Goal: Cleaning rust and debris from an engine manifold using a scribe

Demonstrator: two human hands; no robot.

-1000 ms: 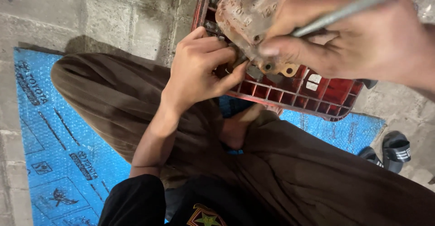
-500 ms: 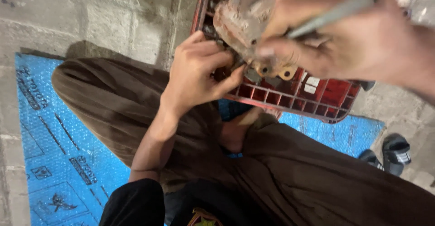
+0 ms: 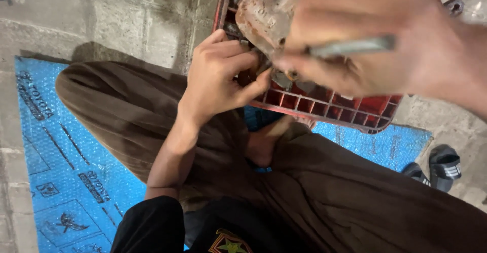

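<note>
I sit cross-legged in brown trousers, with a red plastic crate [image 3: 355,112] in front of my knees. A rusty, greasy metal part [image 3: 264,14] rests on the crate's near edge. My left hand [image 3: 220,78] grips the lower left side of that part, fingers curled around it. My right hand [image 3: 375,45], large and blurred close to the camera, holds a thin grey metal tool [image 3: 355,46] and also presses on the part. Much of the part is hidden behind my right hand.
A blue bubble-wrap sheet [image 3: 66,182] covers the concrete floor under me. Bare concrete blocks [image 3: 101,14] lie at the upper left. A black sandal with white stripes [image 3: 442,165] sits at the right, beside the sheet's edge.
My right hand has come closer to the camera and shifted left over the metal part, hiding more of it. My left hand stays gripping the part's lower side.
</note>
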